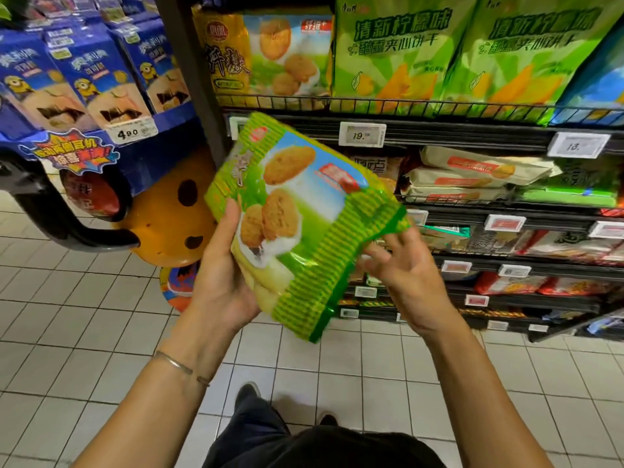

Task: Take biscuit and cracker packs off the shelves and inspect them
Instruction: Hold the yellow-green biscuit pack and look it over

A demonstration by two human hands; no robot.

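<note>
Inspecting step: left hand (pixel 221 278) grips the green biscuit pack (pixel 304 211); right hand (pixel 408 278) is spread loose at its edge. Next, probably turning it over.

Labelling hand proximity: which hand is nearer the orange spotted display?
Left. The left hand grips the biscuit pack just beside the orange spotted display; the right hand is on the pack's far side.
</note>
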